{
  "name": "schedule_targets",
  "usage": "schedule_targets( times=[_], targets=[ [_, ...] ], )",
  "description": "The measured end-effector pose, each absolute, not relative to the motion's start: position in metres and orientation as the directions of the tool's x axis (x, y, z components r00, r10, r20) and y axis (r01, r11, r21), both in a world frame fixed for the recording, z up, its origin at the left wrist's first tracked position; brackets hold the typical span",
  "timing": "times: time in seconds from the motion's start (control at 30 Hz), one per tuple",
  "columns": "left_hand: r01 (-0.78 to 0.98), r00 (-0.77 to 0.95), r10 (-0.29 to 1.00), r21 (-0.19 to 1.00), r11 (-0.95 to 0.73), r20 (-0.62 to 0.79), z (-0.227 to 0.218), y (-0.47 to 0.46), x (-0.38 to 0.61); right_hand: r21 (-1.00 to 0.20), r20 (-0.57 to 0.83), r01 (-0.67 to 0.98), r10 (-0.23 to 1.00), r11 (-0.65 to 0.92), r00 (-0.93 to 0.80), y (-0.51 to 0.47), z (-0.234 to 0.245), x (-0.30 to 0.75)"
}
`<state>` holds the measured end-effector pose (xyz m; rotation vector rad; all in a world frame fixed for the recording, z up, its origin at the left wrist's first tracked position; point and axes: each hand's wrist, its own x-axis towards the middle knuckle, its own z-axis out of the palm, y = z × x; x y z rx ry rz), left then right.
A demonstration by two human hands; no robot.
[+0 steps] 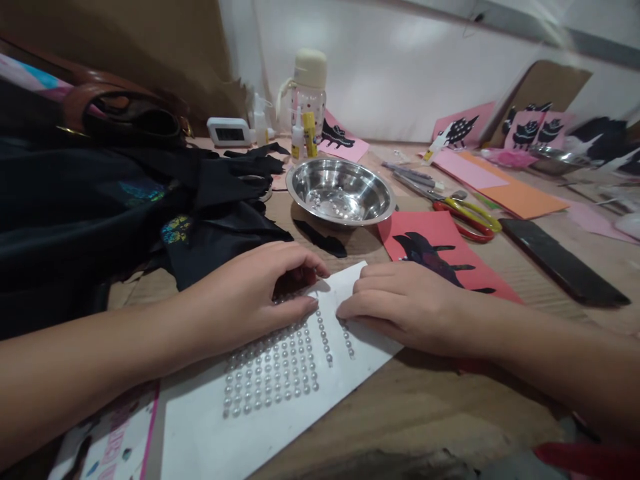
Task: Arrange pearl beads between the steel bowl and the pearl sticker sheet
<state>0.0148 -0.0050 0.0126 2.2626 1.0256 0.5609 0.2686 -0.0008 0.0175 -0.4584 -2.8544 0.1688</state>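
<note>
A white sheet of pearl stickers lies at a slant on the table, with rows of small round pearls in a block. Two single strips stand apart from the block. My left hand bends over the sheet, thumb and fingertips closing at the upper end of the nearer pearl strip. Against the sheet, my right hand has its fingers together at the top of the other pearl strip. The fingertips partly hide both strip ends. Beneath the right wrist lies a red card with a black cut-out shape.
A steel bowl with loose pearls stands beyond the hands. Black fabric lies at left. Scissors and a dark flat bar are at right. Glue bottles, a water bottle and a digital clock stand behind.
</note>
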Motion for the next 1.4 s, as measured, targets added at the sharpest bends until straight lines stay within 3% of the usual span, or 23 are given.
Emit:
schedule_targets(
  times=[0.2, 0.5, 0.63, 0.73, 0.87, 0.97, 1.17, 1.4],
  targets=[
    [0.539, 0.614, 0.781, 0.661, -0.523, 0.118, 0.012, -0.004, 0.016, -0.317, 0.214, 0.337, 0.413, 0.887, -0.885, -0.003, 0.023, 0.270],
    [0.541, 0.608, 0.786, 0.663, -0.517, 0.117, 0.011, -0.005, 0.016, -0.302, 0.277, 0.268, 0.353, 0.915, -0.894, 0.000, 0.016, 0.270],
    [0.534, 0.595, 0.793, 0.675, -0.509, 0.127, 0.013, -0.006, 0.017, -0.229, 0.264, 0.238, 0.296, 0.944, -0.918, -0.002, 0.014, 0.273],
    [0.476, 0.557, 0.825, 0.777, -0.412, 0.096, 0.015, -0.007, 0.018, -0.207, 0.247, 0.278, 0.325, 0.938, -0.913, -0.004, 0.017, 0.272],
    [0.307, 0.466, 0.883, 0.946, -0.103, -0.055, 0.014, -0.003, 0.015, -0.365, 0.217, 0.356, 0.450, 0.860, -0.866, -0.006, 0.022, 0.268],
    [0.193, 0.447, 0.884, 0.980, 0.058, -0.140, 0.011, 0.003, 0.013, -0.373, 0.267, 0.367, 0.477, 0.852, -0.837, -0.005, 0.023, 0.268],
    [0.162, 0.442, 0.890, 0.986, 0.046, -0.114, 0.008, 0.007, 0.012, -0.235, 0.408, 0.387, 0.452, 0.891, -0.793, 0.002, 0.032, 0.259],
    [0.031, 0.435, 0.896, 0.995, 0.091, -0.096, 0.009, 0.008, 0.011, -0.285, 0.491, 0.425, 0.512, 0.859, -0.705, 0.020, 0.030, 0.233]
  ],
)
